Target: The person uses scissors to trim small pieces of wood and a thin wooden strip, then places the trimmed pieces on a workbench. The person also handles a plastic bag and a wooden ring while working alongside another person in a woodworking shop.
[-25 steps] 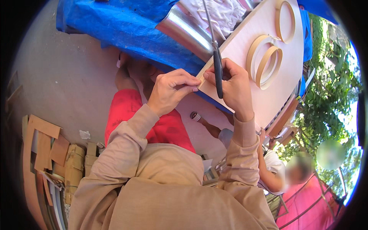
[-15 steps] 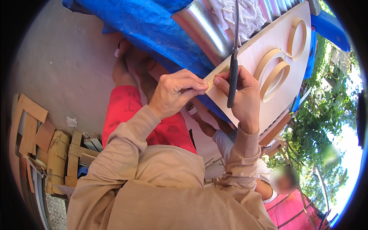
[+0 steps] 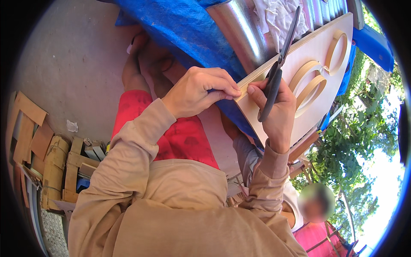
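My left hand [image 3: 205, 90] is closed in a pinch at the near left corner of a pale, flat board [image 3: 314, 50]; the fingertips touch the board's edge and hide whatever lies between them. Close beside it, my right hand [image 3: 278, 113] grips a pair of scissors [image 3: 279, 64] by the black handles, blades pointing away and up to the right. The right thumb tip rests near the same corner. On the board, beyond the right hand, lie loops of pale wood-coloured strip: one [image 3: 331, 53] at the far end and two overlapping ones [image 3: 305, 91] nearer.
A blue tarp [image 3: 192, 38], a shiny metal sheet [image 3: 239, 32] and a white cloth [image 3: 278, 19] lie beyond the board. Another person [image 3: 291, 201] is close at my right. Wood offcuts [image 3: 32, 109] and a brown cardboard roll [image 3: 55, 167] stand at the left.
The scissors have swung from nearly upright to a slant, their tips now farther right. Both hands stay at the board's corner. The other person's legs now show less.
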